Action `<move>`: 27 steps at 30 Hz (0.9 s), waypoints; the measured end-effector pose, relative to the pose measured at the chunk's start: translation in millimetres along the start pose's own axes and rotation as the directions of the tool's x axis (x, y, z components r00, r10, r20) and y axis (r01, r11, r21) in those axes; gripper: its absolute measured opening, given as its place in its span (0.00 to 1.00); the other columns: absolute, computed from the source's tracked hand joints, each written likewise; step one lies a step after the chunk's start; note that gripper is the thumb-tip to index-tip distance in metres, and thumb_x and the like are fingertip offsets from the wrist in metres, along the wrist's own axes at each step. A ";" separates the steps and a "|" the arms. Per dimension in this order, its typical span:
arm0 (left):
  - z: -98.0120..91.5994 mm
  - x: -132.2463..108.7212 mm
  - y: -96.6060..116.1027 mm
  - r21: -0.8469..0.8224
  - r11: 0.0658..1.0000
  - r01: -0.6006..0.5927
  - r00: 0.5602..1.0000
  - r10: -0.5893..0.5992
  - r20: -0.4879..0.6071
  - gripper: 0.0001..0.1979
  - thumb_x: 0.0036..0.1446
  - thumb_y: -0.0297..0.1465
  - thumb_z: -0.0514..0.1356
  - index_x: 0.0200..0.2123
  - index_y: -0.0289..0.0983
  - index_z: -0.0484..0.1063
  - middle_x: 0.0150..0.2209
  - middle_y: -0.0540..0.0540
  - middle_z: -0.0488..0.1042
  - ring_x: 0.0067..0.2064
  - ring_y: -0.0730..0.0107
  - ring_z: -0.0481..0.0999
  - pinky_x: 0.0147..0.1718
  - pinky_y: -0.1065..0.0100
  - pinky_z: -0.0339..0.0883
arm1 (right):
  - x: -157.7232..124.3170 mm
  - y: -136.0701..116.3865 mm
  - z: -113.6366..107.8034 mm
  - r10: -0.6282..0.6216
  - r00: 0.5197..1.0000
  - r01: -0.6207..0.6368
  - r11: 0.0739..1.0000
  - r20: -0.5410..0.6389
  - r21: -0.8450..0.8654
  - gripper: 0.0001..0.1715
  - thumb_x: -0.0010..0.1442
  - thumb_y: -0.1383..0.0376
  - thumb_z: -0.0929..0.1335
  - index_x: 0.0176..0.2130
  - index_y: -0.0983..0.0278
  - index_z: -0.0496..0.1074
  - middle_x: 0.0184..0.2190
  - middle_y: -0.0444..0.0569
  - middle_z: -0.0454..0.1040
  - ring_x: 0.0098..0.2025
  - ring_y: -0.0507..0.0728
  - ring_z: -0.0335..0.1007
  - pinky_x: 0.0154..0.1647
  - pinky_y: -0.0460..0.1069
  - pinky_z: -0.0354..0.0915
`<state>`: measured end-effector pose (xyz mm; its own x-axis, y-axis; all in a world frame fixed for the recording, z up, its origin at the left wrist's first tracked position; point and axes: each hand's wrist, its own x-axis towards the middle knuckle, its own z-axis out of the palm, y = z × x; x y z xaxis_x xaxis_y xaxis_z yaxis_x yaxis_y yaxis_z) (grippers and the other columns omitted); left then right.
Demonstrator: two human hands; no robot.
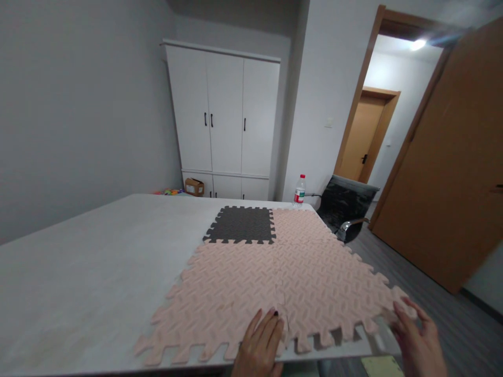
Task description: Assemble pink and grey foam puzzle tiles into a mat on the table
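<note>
Three pink mats and one dark mat [241, 225] lie side by side on a white surface [86, 267]. The dark mat is far left in the group, and the far right pink mat [301, 225] is next to it. The left hand [261, 337] lies flat, fingers close together, on the near end of the line between the near left pink mat [212, 303] and the near right pink mat [330, 293]. It is probably there to stop the mats from sliding. I cannot tell where its thumb goes. The right hand [411, 319] pinches the near right corner of the near right pink mat. That corner seems to stick out past the surface, so it is easy to grab. Dark gaps under the near side make that mat look a bit lifted. A bottle [299, 190] stands at the far right, away from both hands.
</note>
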<state>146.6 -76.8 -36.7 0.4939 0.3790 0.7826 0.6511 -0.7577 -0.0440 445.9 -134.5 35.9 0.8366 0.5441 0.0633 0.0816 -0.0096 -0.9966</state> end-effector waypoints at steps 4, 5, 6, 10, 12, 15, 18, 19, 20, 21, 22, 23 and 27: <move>-5.5 4.2 -1.4 0.000 1.000 -0.006 0.999 0.006 -0.041 0.20 0.53 0.40 0.54 0.46 0.36 0.70 0.44 0.48 0.76 0.50 0.67 0.70 0.50 0.64 0.64 | -38.3 -41.2 57.1 -0.156 0.985 0.138 0.968 0.073 0.210 0.55 0.43 0.49 0.71 0.61 0.55 0.44 0.53 0.51 0.63 0.47 0.59 0.65 0.43 0.54 0.65; -6.8 5.1 -3.1 0.007 1.000 -0.019 0.998 0.019 -0.053 0.20 0.54 0.41 0.54 0.45 0.36 0.71 0.44 0.49 0.76 0.50 0.67 0.71 0.50 0.65 0.64 | -49.3 -44.8 69.1 -0.189 0.975 0.164 0.966 0.114 0.199 0.53 0.43 0.50 0.72 0.61 0.57 0.46 0.52 0.51 0.63 0.47 0.59 0.65 0.45 0.54 0.64; -8.6 6.3 -5.0 0.020 0.999 -0.039 0.997 0.040 -0.058 0.20 0.54 0.42 0.53 0.45 0.37 0.71 0.44 0.49 0.76 0.49 0.68 0.71 0.49 0.66 0.64 | -59.9 -46.3 79.1 -0.205 0.966 0.173 0.966 0.158 0.194 0.51 0.44 0.50 0.71 0.60 0.59 0.48 0.51 0.51 0.64 0.48 0.59 0.64 0.47 0.53 0.63; -20.6 12.2 -9.4 0.102 0.985 -0.141 0.990 0.140 0.011 0.22 0.56 0.45 0.52 0.47 0.39 0.70 0.43 0.50 0.76 0.49 0.69 0.71 0.47 0.69 0.65 | -85.5 -44.7 98.4 -0.226 0.931 0.172 0.965 0.287 0.199 0.42 0.50 0.50 0.68 0.58 0.61 0.52 0.50 0.49 0.66 0.53 0.58 0.60 0.54 0.53 0.56; -25.6 13.9 -6.9 0.137 0.986 -0.098 0.995 0.093 0.042 0.23 0.54 0.47 0.54 0.47 0.41 0.71 0.45 0.48 0.75 0.51 0.66 0.71 0.47 0.67 0.66 | -83.4 -45.7 98.5 -0.258 0.919 0.197 0.956 0.298 0.219 0.37 0.52 0.51 0.66 0.56 0.61 0.54 0.47 0.47 0.67 0.53 0.58 0.59 0.56 0.53 0.54; -26.5 12.6 -0.8 0.154 0.987 0.040 0.995 -0.052 0.080 0.24 0.49 0.49 0.57 0.45 0.42 0.71 0.51 0.45 0.72 0.54 0.60 0.68 0.49 0.61 0.64 | -67.1 -47.6 93.2 -0.286 0.918 0.233 0.949 0.276 0.210 0.29 0.52 0.52 0.67 0.49 0.64 0.62 0.37 0.46 0.70 0.45 0.58 0.64 0.49 0.53 0.59; -21.9 7.8 -0.1 0.170 0.984 0.048 0.992 -0.066 0.103 0.28 0.47 0.50 0.58 0.47 0.38 0.69 0.52 0.45 0.71 0.54 0.62 0.67 0.50 0.63 0.64 | -49.1 -42.4 85.5 -0.257 0.937 0.237 0.965 0.236 0.108 0.22 0.50 0.51 0.68 0.38 0.65 0.67 0.26 0.42 0.67 0.34 0.55 0.64 0.39 0.51 0.61; -20.4 6.2 -1.6 0.183 0.983 0.027 0.995 -0.044 0.095 0.29 0.48 0.50 0.57 0.48 0.36 0.69 0.51 0.46 0.72 0.54 0.63 0.68 0.50 0.64 0.64 | -44.2 -39.3 83.0 -0.243 0.943 0.230 0.970 0.227 0.081 0.21 0.50 0.51 0.68 0.35 0.65 0.67 0.24 0.41 0.66 0.32 0.55 0.63 0.37 0.50 0.61; -19.2 4.9 -3.5 0.201 0.980 0.006 0.996 -0.024 0.084 0.30 0.49 0.51 0.55 0.48 0.35 0.69 0.50 0.46 0.73 0.53 0.64 0.68 0.49 0.66 0.64 | -39.8 -36.3 80.9 -0.234 0.947 0.226 0.972 0.220 0.061 0.20 0.50 0.51 0.68 0.33 0.65 0.66 0.24 0.41 0.65 0.31 0.54 0.62 0.36 0.50 0.60; -18.5 4.0 -5.7 0.221 0.975 -0.013 0.997 -0.003 0.075 0.30 0.50 0.51 0.54 0.48 0.34 0.68 0.50 0.47 0.73 0.53 0.66 0.69 0.49 0.67 0.64 | -35.7 -33.9 79.3 -0.228 0.951 0.224 0.974 0.209 0.045 0.19 0.51 0.51 0.68 0.31 0.65 0.66 0.24 0.41 0.64 0.31 0.53 0.61 0.35 0.50 0.60; -18.3 3.7 -8.0 0.243 0.969 -0.029 0.998 0.013 0.067 0.28 0.52 0.49 0.54 0.48 0.34 0.69 0.49 0.48 0.74 0.52 0.67 0.69 0.49 0.68 0.64 | -31.5 -32.7 78.4 -0.227 0.954 0.224 0.974 0.195 0.037 0.19 0.51 0.52 0.68 0.30 0.65 0.65 0.24 0.41 0.63 0.31 0.53 0.60 0.35 0.49 0.59; -18.5 3.8 -10.0 0.267 0.963 -0.043 0.998 0.028 0.060 0.25 0.53 0.46 0.54 0.47 0.35 0.69 0.49 0.49 0.74 0.52 0.68 0.69 0.48 0.69 0.64 | -27.1 -32.9 78.2 -0.232 0.957 0.228 0.973 0.177 0.043 0.18 0.51 0.52 0.68 0.30 0.65 0.65 0.24 0.40 0.63 0.30 0.52 0.59 0.35 0.49 0.58; -20.5 7.4 -14.7 0.326 0.943 -0.066 0.998 0.061 0.028 0.12 0.56 0.31 0.53 0.44 0.39 0.70 0.46 0.54 0.75 0.49 0.73 0.71 0.51 0.73 0.60 | -3.5 -49.1 80.1 -0.296 0.944 0.275 0.950 0.144 0.148 0.19 0.49 0.54 0.70 0.35 0.65 0.67 0.28 0.40 0.65 0.31 0.51 0.60 0.34 0.48 0.57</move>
<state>128.8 -73.8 -17.6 0.5483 0.3472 0.7608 0.7690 -0.5667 -0.2957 395.5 -68.7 80.5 0.6879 0.6375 0.3470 0.2276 0.2646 -0.9371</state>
